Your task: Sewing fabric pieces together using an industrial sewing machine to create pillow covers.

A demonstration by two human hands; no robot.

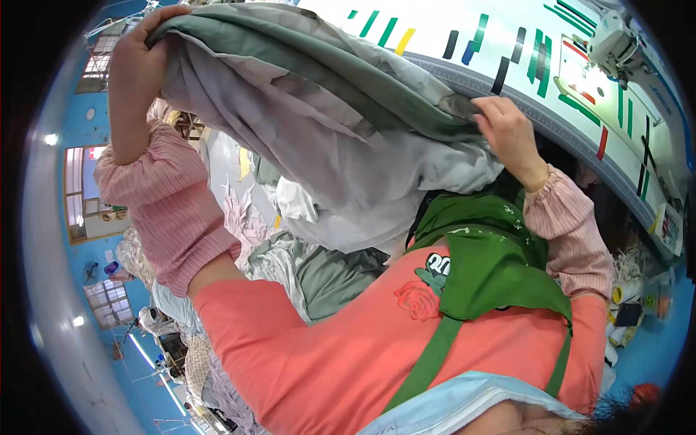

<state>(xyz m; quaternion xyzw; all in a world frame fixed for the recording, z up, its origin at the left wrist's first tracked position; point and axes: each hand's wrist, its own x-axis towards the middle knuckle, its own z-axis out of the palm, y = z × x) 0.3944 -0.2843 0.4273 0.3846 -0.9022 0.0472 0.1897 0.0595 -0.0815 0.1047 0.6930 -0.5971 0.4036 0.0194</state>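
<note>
A large grey-green and pale grey patterned cloth is stretched between my two hands, its lower part hanging in folds toward my lap. My left hand is raised high at the far left, fingers closed round one end of its edge. At the other end, my right hand pinches the edge close to the front of the white sewing table. Part of the cloth lies over the table's edge. The fingertips of both hands are partly hidden.
A white sewing machine stands on the table at the right. A measuring scale runs along the table's front edge, with coloured tape strips behind it. Grey-green fabric is heaped beside me on the left. Spools sit at the right.
</note>
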